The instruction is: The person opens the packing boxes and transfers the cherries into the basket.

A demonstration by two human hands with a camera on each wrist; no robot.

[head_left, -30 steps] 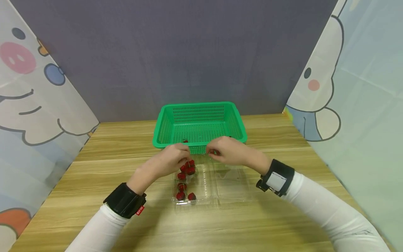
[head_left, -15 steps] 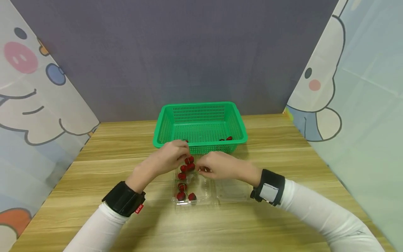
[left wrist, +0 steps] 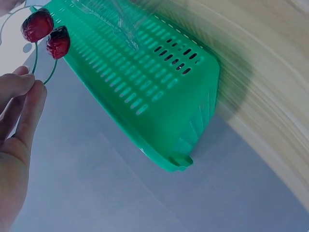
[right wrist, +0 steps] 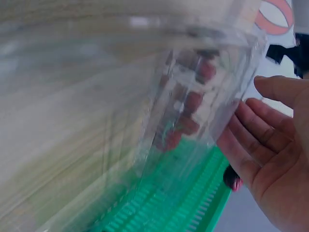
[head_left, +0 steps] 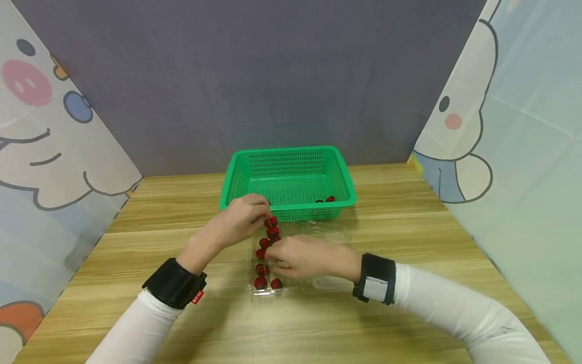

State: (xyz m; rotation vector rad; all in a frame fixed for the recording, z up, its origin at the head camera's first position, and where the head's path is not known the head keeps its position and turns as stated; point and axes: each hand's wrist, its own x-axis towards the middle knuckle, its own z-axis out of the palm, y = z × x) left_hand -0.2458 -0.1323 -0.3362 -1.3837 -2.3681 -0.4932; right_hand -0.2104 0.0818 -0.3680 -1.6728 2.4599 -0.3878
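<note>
Hand state: the left hand (head_left: 241, 218) pinches two stems (left wrist: 36, 59) between thumb and fingers; a pair of cherries (left wrist: 38, 25) is attached, visible beyond the fingertips. The right hand (head_left: 302, 257) is loosely spread, thumb apart from the fingers, with nothing visibly in its hold; it lies over the clear box (head_left: 293, 286).

Location: the box stands on the tabletop (head_left: 254, 328), directly in front of the green basket (head_left: 295, 207), with its lid (head_left: 329, 284) laid out to the right. Box cherries (head_left: 260, 283) occupy the left side, roughly in a column. A few basket cherries (head_left: 330, 198) show near the front rim.

Handling: pinch the stems only; the fruit should not need squeezing. Carry the pair level and lower it vertically, so that the two stems do not twist or catch on neighbouring cherries. Release after both fruits are supported. Use the right hand lightly: the box wall looks thin and is likely to shift or flex if pushed.

Visibility limits: the right hand covers part of the box floor and some fruit in the head view. Contact between its fingertips and the box wall cannot be confirmed. The right wrist view is blurred through the plastic, so cherries there cannot be counted. The basket's front wall conceals the floor behind it.
</note>
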